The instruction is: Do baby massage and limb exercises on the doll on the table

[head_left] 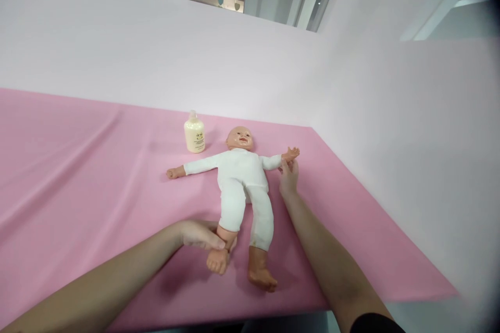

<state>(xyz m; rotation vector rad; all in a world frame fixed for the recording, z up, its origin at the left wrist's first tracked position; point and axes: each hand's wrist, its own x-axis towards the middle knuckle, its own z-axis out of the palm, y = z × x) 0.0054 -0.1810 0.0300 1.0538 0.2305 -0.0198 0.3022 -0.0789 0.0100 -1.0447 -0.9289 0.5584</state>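
A baby doll (239, 179) in a white bodysuit lies on its back on the pink cloth (78, 177), arms spread, head toward the wall. My left hand (200, 234) is closed around the ankle of the doll's left-side leg, just above the foot. My right hand (289, 176) pinches the doll's right-side arm at the wrist, below its small hand. The other leg lies free with its foot near the table's front edge.
A cream lotion bottle (194, 134) stands upright behind the doll's left-side arm, near the head. White walls close off the back and right side. The pink cloth ends at an edge on the right and at the front.
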